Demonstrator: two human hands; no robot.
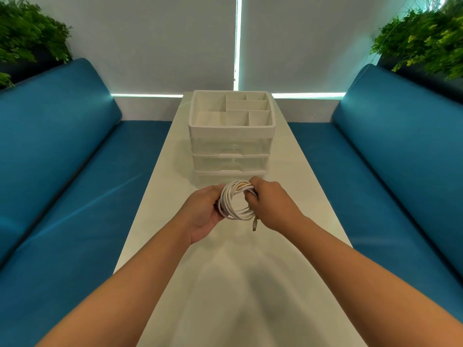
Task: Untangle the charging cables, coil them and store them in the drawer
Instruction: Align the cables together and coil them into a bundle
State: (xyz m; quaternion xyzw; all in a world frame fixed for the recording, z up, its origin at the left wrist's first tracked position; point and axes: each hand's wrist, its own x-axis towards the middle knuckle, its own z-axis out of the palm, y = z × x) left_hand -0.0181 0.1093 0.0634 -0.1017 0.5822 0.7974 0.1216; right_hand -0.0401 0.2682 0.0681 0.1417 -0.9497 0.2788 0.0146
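Holding the coil (235,200) above the worktop (225,284), my left hand (204,212) and right hand (269,206) both grip it; I should tuck the dangling plug (254,224) in, then free one hand for a drawer (230,146).

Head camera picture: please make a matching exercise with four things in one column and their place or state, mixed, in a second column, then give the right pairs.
Things:
1. coiled cables
2. drawers
3. top tray
4. plug

States:
A. divided into compartments, nothing seen inside
B. hangs down from the coil
C. all pushed in
D. held above the table between left hand and right hand

Pairs: 1-D, 2-C, 3-A, 4-B
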